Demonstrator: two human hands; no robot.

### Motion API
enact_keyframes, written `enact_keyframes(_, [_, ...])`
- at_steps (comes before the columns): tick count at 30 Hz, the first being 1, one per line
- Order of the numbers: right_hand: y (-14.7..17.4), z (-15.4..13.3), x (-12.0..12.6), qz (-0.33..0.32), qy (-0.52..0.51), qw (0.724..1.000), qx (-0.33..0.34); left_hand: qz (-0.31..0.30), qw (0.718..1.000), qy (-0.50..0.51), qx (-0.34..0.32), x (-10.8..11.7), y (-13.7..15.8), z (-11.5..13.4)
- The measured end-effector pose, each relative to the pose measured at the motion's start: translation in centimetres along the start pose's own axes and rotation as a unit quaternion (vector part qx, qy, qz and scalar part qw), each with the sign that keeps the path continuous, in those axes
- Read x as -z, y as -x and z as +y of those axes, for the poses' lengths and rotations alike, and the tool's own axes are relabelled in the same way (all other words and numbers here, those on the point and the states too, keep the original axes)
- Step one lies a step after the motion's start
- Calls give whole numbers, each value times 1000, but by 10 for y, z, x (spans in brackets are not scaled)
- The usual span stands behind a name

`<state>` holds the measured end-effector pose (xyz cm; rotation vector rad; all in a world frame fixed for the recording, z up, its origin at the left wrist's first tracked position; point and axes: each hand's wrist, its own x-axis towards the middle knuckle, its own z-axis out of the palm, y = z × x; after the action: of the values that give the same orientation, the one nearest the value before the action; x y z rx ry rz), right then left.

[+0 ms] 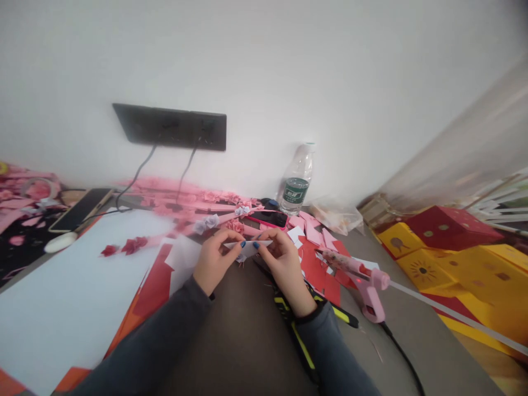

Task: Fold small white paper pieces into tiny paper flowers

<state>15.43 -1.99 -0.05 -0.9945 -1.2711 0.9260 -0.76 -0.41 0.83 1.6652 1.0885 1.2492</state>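
Between my two hands is a small piece of white paper [251, 249], its upper edge straight and looking folded. My left hand [216, 259] pinches its left part between thumb and forefinger. On the right part, my right hand [282, 261] grips it the same way, the thumbs close together. Just behind my fingers lie pink paper strips carrying small pale lilac paper flowers [206, 223] and pink ones [236, 226]. Black-and-yellow handles of a tool [303, 346] show under my right wrist; the tool's kind is partly hidden.
A pink glue gun [363, 280] with a white stick lies right, its cord trailing forward. Red paper pieces [317, 264], a water bottle [296, 181] and a phone [270, 218] are nearby. White sheets [82, 286] cover the left. Yellow boxes [474, 269] stand far right.
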Motion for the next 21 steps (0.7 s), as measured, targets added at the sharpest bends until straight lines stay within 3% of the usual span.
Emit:
enact_keyframes(8, [-1,-6,0,-15,117,990,83,-21,989,-112,-93,1,2,3])
enact_keyframes(12, [0,-5,1,3,115,991,68,-5,985,-122,-124,3,1,6])
enact_keyframes(21, [-2,-1,6,136,15,991,3,69,993,-72,-68,8,0,2])
